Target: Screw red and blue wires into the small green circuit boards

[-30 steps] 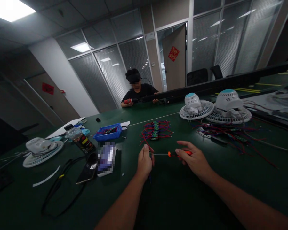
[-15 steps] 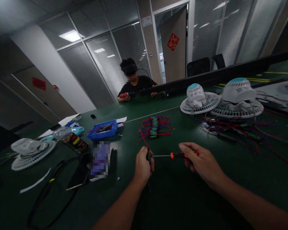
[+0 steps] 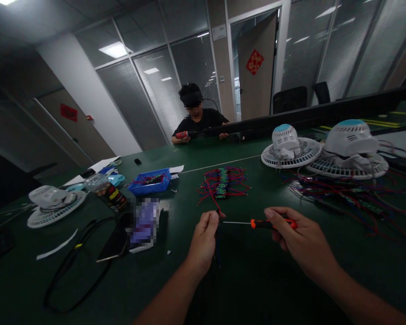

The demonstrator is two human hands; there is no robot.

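My left hand [image 3: 205, 239] is closed in a pinch round a small dark part with red and blue wires trailing from it; the part itself is too small to name. My right hand [image 3: 299, 241] grips the orange-and-black handle of a thin screwdriver [image 3: 257, 223], whose metal shaft points left at the part in my left hand. Both hands hover just above the green table [image 3: 257, 289]. Right behind them lies a pile of small green circuit boards with red wires [image 3: 222, 183].
Two white fan units [image 3: 286, 146] [image 3: 350, 151] and a tangle of wired boards [image 3: 341, 192] lie at the right. A blue tray [image 3: 149, 181], a bottle [image 3: 105, 192], a phone [image 3: 117, 241], a black cable [image 3: 77, 266] and another fan [image 3: 50, 203] are at the left. A person sits across the table.
The camera has swung slightly, shifting the scene to the right. Both hands keep their grip, with the screwdriver tip held at the part in my left hand.
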